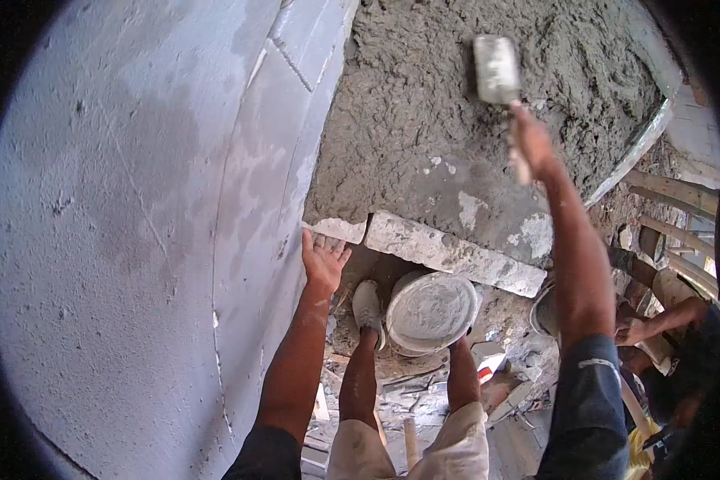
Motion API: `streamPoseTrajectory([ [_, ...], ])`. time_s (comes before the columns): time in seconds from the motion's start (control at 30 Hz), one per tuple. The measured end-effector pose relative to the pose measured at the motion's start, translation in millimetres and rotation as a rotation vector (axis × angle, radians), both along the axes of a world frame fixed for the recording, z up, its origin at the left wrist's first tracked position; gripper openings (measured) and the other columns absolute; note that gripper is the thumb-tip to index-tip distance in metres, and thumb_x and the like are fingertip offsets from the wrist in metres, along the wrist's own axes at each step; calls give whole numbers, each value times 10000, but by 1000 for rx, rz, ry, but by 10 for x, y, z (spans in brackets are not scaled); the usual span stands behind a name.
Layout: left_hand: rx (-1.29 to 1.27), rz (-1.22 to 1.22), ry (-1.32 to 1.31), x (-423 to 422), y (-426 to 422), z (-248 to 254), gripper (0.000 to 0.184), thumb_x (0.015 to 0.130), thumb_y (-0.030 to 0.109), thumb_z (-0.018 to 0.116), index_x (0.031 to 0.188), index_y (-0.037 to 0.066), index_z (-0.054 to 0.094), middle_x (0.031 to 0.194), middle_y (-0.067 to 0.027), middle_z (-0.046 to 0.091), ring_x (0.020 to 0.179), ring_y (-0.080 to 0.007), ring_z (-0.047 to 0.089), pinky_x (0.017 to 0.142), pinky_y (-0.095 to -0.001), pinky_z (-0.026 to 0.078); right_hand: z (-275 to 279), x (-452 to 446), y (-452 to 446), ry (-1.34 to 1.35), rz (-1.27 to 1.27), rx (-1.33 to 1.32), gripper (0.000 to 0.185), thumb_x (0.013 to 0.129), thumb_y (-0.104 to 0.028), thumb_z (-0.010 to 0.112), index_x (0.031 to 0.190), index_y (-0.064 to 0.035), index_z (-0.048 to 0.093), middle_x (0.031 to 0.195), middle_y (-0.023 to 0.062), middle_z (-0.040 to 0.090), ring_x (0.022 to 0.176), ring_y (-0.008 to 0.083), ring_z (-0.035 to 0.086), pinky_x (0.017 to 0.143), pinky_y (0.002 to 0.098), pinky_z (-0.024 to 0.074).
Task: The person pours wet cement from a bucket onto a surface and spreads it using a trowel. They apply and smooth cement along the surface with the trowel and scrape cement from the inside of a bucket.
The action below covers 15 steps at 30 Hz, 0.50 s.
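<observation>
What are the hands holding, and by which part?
The right hand holds a trowel by its handle. The left hand is open at the pale edge piece, seemingly holding nothing.

Wall: a large, pale grey wall (120,216) occupies the area left of the left hand (324,260). Its face is pitted, with darker patches. A narrow line (215,320) runs lengthwise along it; a short groove (292,64) is located beyond the left hand.

Floor: the ground (424,387), below and nearer the body than both hands, is littered with broken fragments.

Perimeter: wooden poles (674,194) extend at a slant, right of the right hand (534,144). The pale surface (696,120) beyond them is probably masonry; edge detail is poor.

Light: diffuse, with soft shading on the wall.
</observation>
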State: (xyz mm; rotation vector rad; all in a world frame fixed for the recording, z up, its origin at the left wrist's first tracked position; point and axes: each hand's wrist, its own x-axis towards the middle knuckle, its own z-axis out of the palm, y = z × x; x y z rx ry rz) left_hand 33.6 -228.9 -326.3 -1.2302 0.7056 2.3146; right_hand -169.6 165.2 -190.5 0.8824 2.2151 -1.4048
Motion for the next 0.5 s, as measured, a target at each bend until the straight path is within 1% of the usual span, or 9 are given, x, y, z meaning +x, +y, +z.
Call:
streamPoseTrajectory([
  [0.07, -50, 30, -25, 21, 46, 0, 969, 826, 710, 452, 1494, 79, 145, 1559, -84, 156, 1431, -325, 141, 1141, -524, 78, -139, 165, -409, -149, 104, -77, 622, 928, -602, 399, 999, -9, 574, 703, 66, 586, 498, 141, 552, 399, 284, 487],
  [0.1, -72, 60, -63, 6, 79, 9, 955, 825, 709, 457, 1492, 92, 164, 1558, -84, 159, 1430, -327, 146, 1139, -523, 79, -306, 325, -574, -233, 219, -123, 618, 948, -573, 375, 1089, -3, 565, 771, 90, 599, 585, 153, 582, 462, 306, 506],
  [0.2, -70, 50, -60, -4, 86, 10, 946, 828, 704, 456, 1492, 96, 166, 1560, -88, 150, 1430, -329, 147, 1138, -522, 84, -638, 884, -905, -399, 529, -68, 703, 914, -643, 367, 1221, -37, 546, 1010, 143, 637, 849, 241, 603, 741, 390, 507],
  [0.27, -4, -11, 23, -18, 28, -11, 926, 838, 695, 449, 1507, 149, 115, 1572, -63, 96, 1428, -357, 127, 1135, -530, 91, -589, 918, -848, -297, 598, 70, 716, 914, -648, 346, 1278, -56, 518, 1074, 177, 630, 916, 284, 610, 819, 451, 495],
  [0.33, -7, -9, -46, -48, -5, -25, 929, 836, 692, 454, 1507, 148, 112, 1572, -61, 98, 1427, -362, 127, 1134, -533, 89, -303, 710, -746, -149, 904, 127, 718, 914, -649, 330, 1288, -64, 512, 1109, 202, 622, 919, 315, 625, 896, 485, 471],
  [0.4, -37, 25, -117, -76, 2, -44, 933, 830, 699, 459, 1504, 149, 123, 1571, -60, 102, 1425, -369, 130, 1134, -534, 92, 247, 117, -749, -153, 858, 283, 755, 910, -645, 340, 1324, -28, 471, 1268, 272, 525, 1133, 330, 561, 1034, 459, 386],
  [0.43, -19, 42, -100, -58, -9, -56, 941, 828, 701, 462, 1504, 143, 121, 1570, -59, 106, 1424, -372, 129, 1135, -532, 94, 176, -160, -689, 16, 674, 277, 764, 908, -656, 333, 1280, -12, 506, 1183, 263, 573, 1080, 316, 579, 980, 444, 425],
  [0.47, -3, 55, -86, -22, -19, -42, 949, 826, 703, 465, 1503, 136, 119, 1569, -59, 110, 1424, -376, 128, 1135, -529, 95, 145, -496, -649, 174, 585, 291, 747, 919, -654, 299, 1223, -10, 523, 1018, 199, 597, 907, 272, 598, 869, 451, 470],
  [0.5, -21, -4, -10, -13, -17, 10, 1014, 822, 708, 462, 1500, 66, 67, 1567, -117, 84, 1426, -375, 106, 1141, -519, 109, 118, -833, -611, 333, 506, 310, 739, 930, -652, 264, 1166, -8, 540, 852, 135, 620, 735, 229, 617, 759, 458, 514],
])
